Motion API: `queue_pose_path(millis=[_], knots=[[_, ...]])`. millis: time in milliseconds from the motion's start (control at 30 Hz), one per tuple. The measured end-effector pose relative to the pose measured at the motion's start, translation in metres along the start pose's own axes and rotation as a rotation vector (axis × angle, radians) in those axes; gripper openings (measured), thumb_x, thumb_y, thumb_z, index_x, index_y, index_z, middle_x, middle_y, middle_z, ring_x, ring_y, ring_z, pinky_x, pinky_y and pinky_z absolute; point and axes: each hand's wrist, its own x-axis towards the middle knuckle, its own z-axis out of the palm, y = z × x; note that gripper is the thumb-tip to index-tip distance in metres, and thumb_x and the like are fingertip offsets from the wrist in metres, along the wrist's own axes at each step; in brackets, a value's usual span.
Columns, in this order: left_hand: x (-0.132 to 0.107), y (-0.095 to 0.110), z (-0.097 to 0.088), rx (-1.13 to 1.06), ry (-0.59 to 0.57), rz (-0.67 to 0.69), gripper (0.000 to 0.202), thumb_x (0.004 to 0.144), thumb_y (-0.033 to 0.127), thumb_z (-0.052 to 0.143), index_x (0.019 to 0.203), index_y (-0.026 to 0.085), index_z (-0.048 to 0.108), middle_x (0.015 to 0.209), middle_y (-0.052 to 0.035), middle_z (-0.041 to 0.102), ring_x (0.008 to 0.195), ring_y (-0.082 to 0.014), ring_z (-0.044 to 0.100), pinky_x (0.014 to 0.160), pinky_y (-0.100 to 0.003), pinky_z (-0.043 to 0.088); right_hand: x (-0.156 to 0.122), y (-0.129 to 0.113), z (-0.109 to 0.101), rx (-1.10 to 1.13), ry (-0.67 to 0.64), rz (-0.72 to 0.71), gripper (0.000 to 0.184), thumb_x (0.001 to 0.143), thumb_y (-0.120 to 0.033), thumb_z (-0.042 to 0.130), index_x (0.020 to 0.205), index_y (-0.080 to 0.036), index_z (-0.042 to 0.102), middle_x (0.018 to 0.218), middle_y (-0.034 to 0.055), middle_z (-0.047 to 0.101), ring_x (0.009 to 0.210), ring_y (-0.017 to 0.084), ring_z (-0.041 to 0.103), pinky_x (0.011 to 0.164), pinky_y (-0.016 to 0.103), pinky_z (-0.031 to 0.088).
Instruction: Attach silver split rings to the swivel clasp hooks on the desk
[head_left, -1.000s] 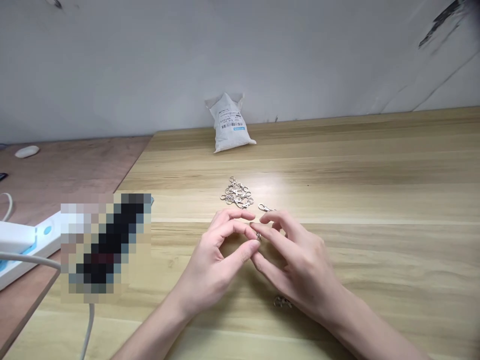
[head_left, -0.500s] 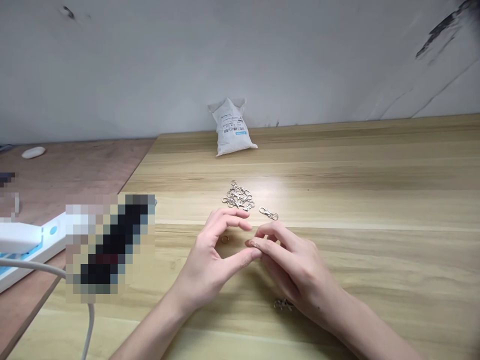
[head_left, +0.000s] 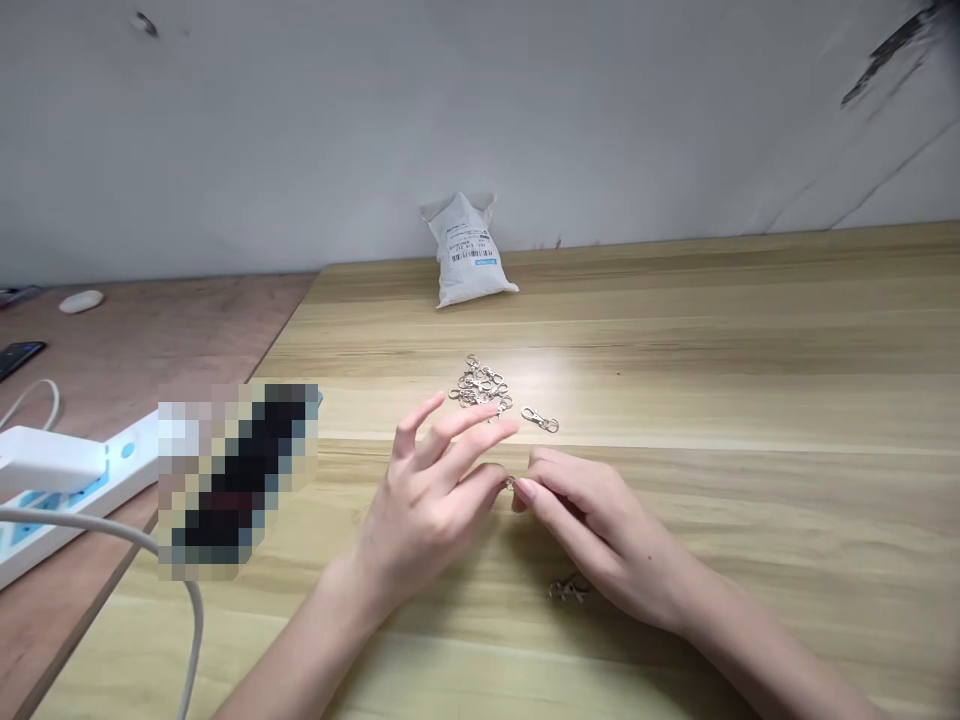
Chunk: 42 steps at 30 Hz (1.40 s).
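A small metal ring point(head_left: 511, 483) sits between the fingertips of both hands; its exact shape is partly covered. My left hand point(head_left: 435, 500) pinches it with thumb and index finger, the other fingers spread out. From the other side my right hand point(head_left: 596, 515) closes thumb and index finger on it. Behind the fingers lies a pile of silver swivel clasps point(head_left: 480, 382) with rings. One separate swivel clasp point(head_left: 540, 419) rests just right of the pile. Below my right hand lie more metal clasps point(head_left: 568, 590), partly hidden by it.
A white labelled pouch point(head_left: 472, 255) stands against the wall. On the left are a white power strip point(head_left: 135, 455) with a plug, a grey cable point(head_left: 196, 620), a blurred dark object point(head_left: 244, 470), a white oval item point(head_left: 81, 301) and a phone point(head_left: 19, 357).
My left hand has turned over, knuckles up, and its index finger has closed to the thumb at the ring. The loose ring seen earlier beside that hand is now out of sight.
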Motion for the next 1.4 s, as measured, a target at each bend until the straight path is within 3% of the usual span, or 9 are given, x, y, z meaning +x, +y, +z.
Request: queue_pose_path(millis=[100, 167, 267, 333, 467, 633, 800, 1067, 1400], knots=[[-0.005, -0.014, -0.005, 0.035, -0.105, -0.116, 0.01, 0.088, 0.023, 0.064, 0.098, 0.021, 0.066, 0.129, -0.0084, 0.06, 0.12, -0.0254, 0.053, 0.108, -0.049, 0.033, 0.002, 0.01, 0.001, -0.133, 0.087, 0.059, 0.034, 0.099, -0.03, 0.042, 0.072, -0.017, 0.059, 0.063, 0.0002, 0.054, 0.056, 0.012, 0.046, 0.056, 0.025, 0.033], [-0.009, -0.027, -0.013, -0.002, -0.228, -0.195, 0.02, 0.09, 0.026, 0.062, 0.109, 0.021, 0.063, 0.114, -0.008, 0.063, 0.107, -0.023, 0.058, 0.093, -0.041, 0.044, 0.003, 0.019, 0.0, -0.247, 0.145, 0.1, 0.029, 0.099, -0.032, 0.044, 0.087, -0.018, 0.066, 0.07, 0.0019, 0.061, 0.06, 0.013, 0.052, 0.057, 0.025, 0.033], [-0.013, -0.041, -0.023, -0.108, -0.493, -0.279, 0.013, 0.092, 0.031, 0.059, 0.1, 0.022, 0.064, 0.1, -0.0034, 0.061, 0.09, -0.0182, 0.059, 0.077, -0.032, 0.046, 0.003, 0.023, -0.01, -0.344, 0.149, 0.161, 0.035, 0.097, -0.036, 0.047, 0.126, -0.018, 0.058, 0.074, 0.0015, 0.063, 0.059, 0.013, 0.053, 0.055, 0.025, 0.033], [-0.014, -0.043, -0.026, -0.147, -0.559, -0.329, 0.013, 0.092, 0.033, 0.058, 0.096, 0.022, 0.064, 0.097, -0.0022, 0.06, 0.087, -0.0173, 0.058, 0.074, -0.03, 0.045, 0.001, 0.018, -0.02, -0.311, 0.075, 0.196, 0.034, 0.095, -0.038, 0.051, 0.123, -0.02, 0.058, 0.07, -0.0005, 0.061, 0.058, 0.013, 0.052, 0.055, 0.025, 0.033], [-0.012, -0.037, -0.021, -0.225, -0.558, -0.393, 0.011, 0.092, 0.03, 0.057, 0.095, 0.022, 0.065, 0.098, -0.0018, 0.061, 0.089, -0.017, 0.058, 0.076, -0.029, 0.045, -0.007, 0.003, -0.037, -0.154, -0.417, 0.26, 0.015, 0.081, -0.038, 0.07, 0.085, -0.024, 0.065, 0.063, -0.0052, 0.058, 0.055, 0.01, 0.049, 0.05, 0.021, 0.03], [-0.01, -0.032, -0.016, -0.418, -0.514, -0.599, 0.009, 0.089, 0.027, 0.061, 0.086, 0.021, 0.066, 0.088, -0.0003, 0.062, 0.077, -0.0132, 0.057, 0.071, -0.026, 0.046, -0.014, -0.006, -0.029, -0.175, -0.526, 0.279, 0.005, 0.08, -0.02, 0.063, 0.076, -0.025, 0.062, 0.067, -0.0062, 0.063, 0.056, 0.009, 0.048, 0.051, 0.022, 0.026], [-0.01, -0.028, -0.015, -0.456, -0.506, -0.749, 0.011, 0.086, 0.03, 0.062, 0.083, 0.019, 0.063, 0.081, 0.0, 0.064, 0.071, -0.0135, 0.056, 0.064, -0.026, 0.044, -0.016, -0.006, -0.017, -0.195, -0.519, 0.241, 0.016, 0.08, -0.014, 0.052, 0.074, -0.024, 0.062, 0.066, -0.0054, 0.064, 0.055, 0.009, 0.047, 0.052, 0.023, 0.024], [-0.004, -0.014, -0.003, -0.354, -0.448, -0.627, 0.011, 0.083, 0.03, 0.065, 0.088, 0.02, 0.064, 0.084, -0.0004, 0.063, 0.077, -0.0152, 0.057, 0.065, -0.027, 0.042, -0.014, -0.012, -0.011, -0.307, -0.408, 0.184, 0.013, 0.068, -0.007, 0.053, 0.065, -0.02, 0.056, 0.057, -0.0053, 0.06, 0.047, 0.007, 0.036, 0.049, 0.025, 0.017], [-0.002, -0.013, -0.006, -0.444, -0.495, -0.777, 0.008, 0.084, 0.028, 0.061, 0.087, 0.02, 0.062, 0.079, 0.0007, 0.065, 0.07, -0.0146, 0.057, 0.062, -0.026, 0.042, -0.017, -0.007, 0.003, -0.404, -0.295, 0.025, 0.013, 0.064, -0.007, 0.051, 0.065, -0.019, 0.053, 0.055, -0.004, 0.06, 0.046, 0.008, 0.028, 0.05, 0.029, 0.011]])
